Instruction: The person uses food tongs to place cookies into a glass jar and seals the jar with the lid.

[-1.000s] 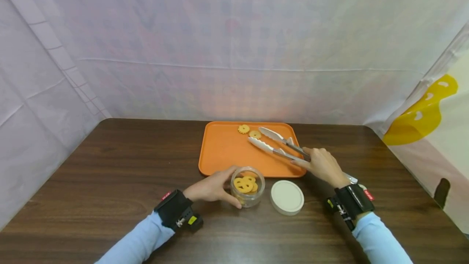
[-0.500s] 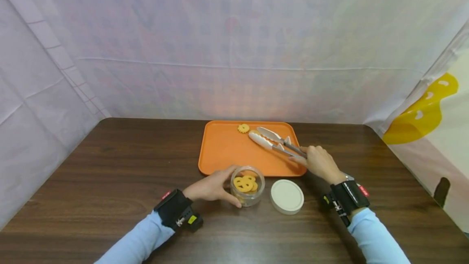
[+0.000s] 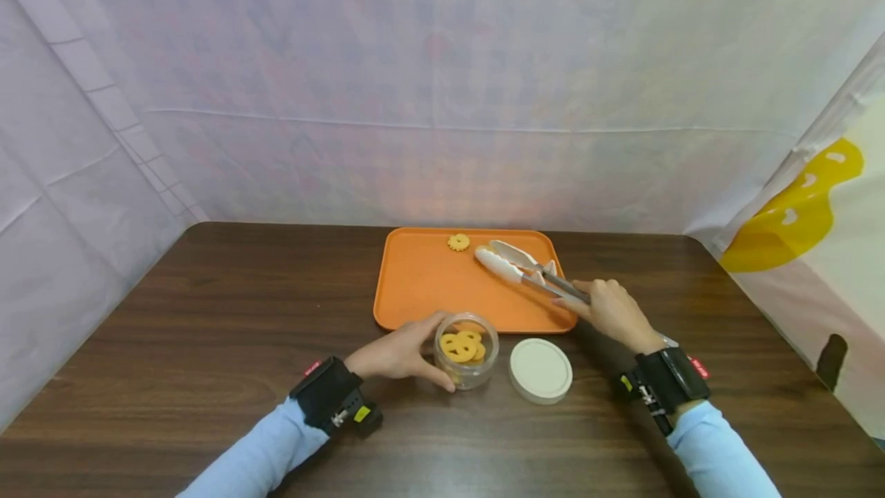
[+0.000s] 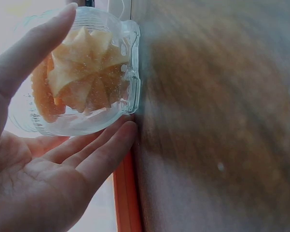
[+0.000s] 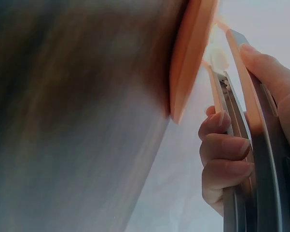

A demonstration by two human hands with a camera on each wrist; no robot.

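My left hand [image 3: 401, 348] holds a clear jar [image 3: 466, 379] upright on the table, thumb on one side and fingers on the other. Inside lie several yellow ring-shaped pieces [image 3: 459, 348]; the left wrist view also shows a star-shaped piece [image 4: 87, 70] through the wall. My right hand [image 3: 614, 313] grips metal tongs [image 3: 563, 289] with white-edged ends over the orange tray [image 3: 422, 283]. The tong ends stand close together, and a bit of yellow shows between them; the rest of that piece is hidden. One round, notched yellow cookie [image 3: 459, 242] lies near the tray's far edge.
A white round lid [image 3: 541, 370] lies on the brown wooden table [image 3: 276, 298], right of the jar and in front of the tray. A pale cloth [image 3: 435, 137] hangs behind the table's far edge.
The tong ends have come together around the second cookie, which lay in plain view before. The tongs and right hand have drawn slightly right. My left hand and the jar stay put.
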